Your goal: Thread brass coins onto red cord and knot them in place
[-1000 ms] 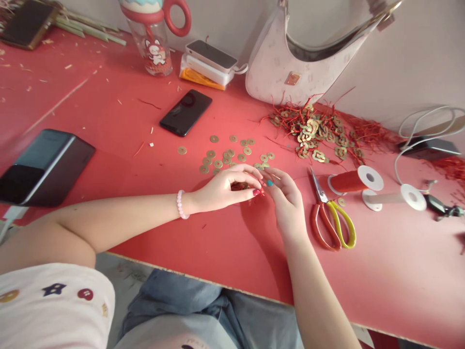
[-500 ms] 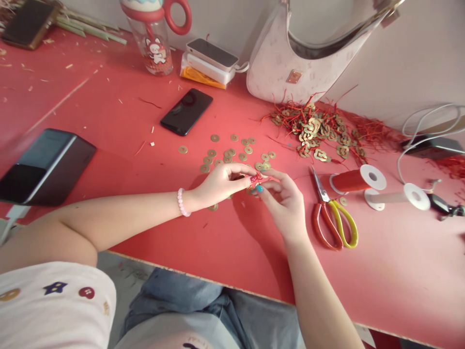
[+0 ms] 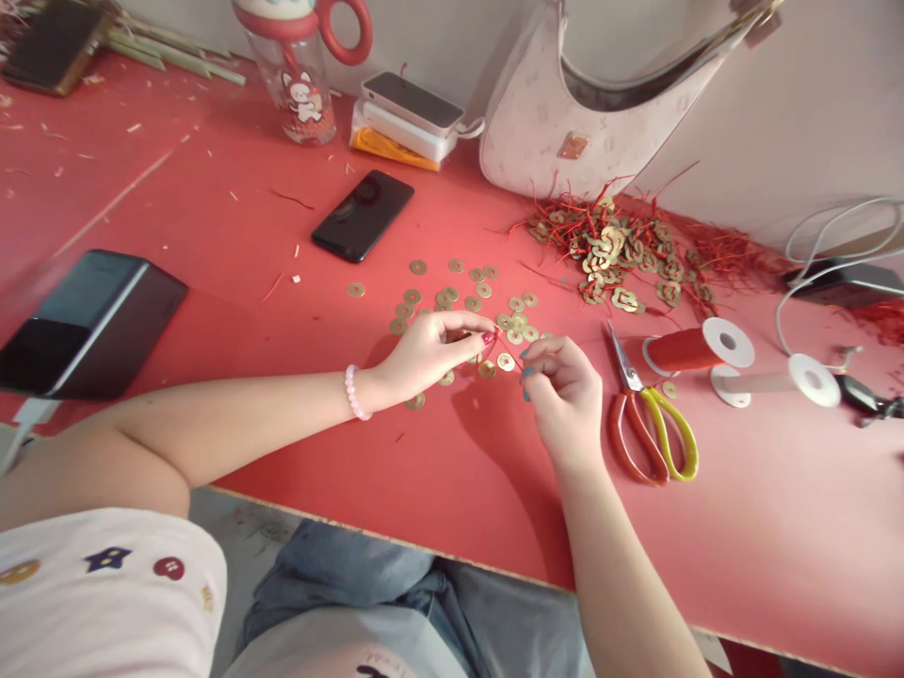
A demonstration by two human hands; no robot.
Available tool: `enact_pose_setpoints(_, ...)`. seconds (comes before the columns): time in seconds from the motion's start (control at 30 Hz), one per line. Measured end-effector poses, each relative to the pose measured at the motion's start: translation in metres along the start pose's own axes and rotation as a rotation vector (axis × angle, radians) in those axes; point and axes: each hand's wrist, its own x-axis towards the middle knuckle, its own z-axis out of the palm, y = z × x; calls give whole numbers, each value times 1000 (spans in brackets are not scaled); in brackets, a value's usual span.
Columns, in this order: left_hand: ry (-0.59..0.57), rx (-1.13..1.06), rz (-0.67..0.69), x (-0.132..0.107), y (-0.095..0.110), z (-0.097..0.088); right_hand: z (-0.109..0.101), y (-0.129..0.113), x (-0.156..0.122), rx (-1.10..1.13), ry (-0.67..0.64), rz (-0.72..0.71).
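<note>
My left hand [image 3: 430,353] hovers over the red table [image 3: 212,235], finger and thumb pinched on one end of a thin red thread [image 3: 509,352]. My right hand [image 3: 565,391] is curled into a pinch on the thread's other end, so it runs taut between the two hands. A brass coin [image 3: 506,361] lies just under the thread. Several loose brass coins [image 3: 452,297] are scattered beyond my fingers. A pink bead bracelet [image 3: 351,394] sits on my left wrist.
Orange and yellow scissors [image 3: 650,424] lie right of my right hand, with a red thread spool [image 3: 696,348] and a bare spool [image 3: 777,381] beyond. A heap of threaded coins [image 3: 621,254] lies before a pale handbag [image 3: 565,122]. A black phone [image 3: 363,215], dark box [image 3: 85,320] and bottle [image 3: 297,75] stand left.
My hands have drawn apart, the right one moving right and closing into a tighter pinch, so the red thread is now stretched between them.
</note>
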Motion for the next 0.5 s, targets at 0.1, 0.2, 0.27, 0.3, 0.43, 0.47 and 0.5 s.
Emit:
enact_pose_setpoints(0.1, -23, 4, 10, 0, 1, 0, -1, 1, -1, -13, -11, 7)
enact_pose_setpoints(0.2, -92, -11, 35, 1, 2, 0, -2, 3, -1, -31, -15, -1)
enact_pose_setpoints(0.27, -142, -26, 86, 0, 3, 1, -3, 3, 0, -65, 4, -52)
enact_pose_setpoints(0.3, -160, -30, 114, 0, 3, 2, -3, 3, 0, -96, 19, -99)
enact_pose_setpoints(0.43, -198, -37, 169, 1, 1, 3, -3, 1, 3, -228, 16, -328)
enact_pose_setpoints(0.47, -200, -30, 178, 1, 0, 3, -3, 1, 3, -241, -3, -364)
enact_pose_setpoints(0.5, -196, -17, 190, 1, -1, 3, -3, 1, 4, -242, -19, -384)
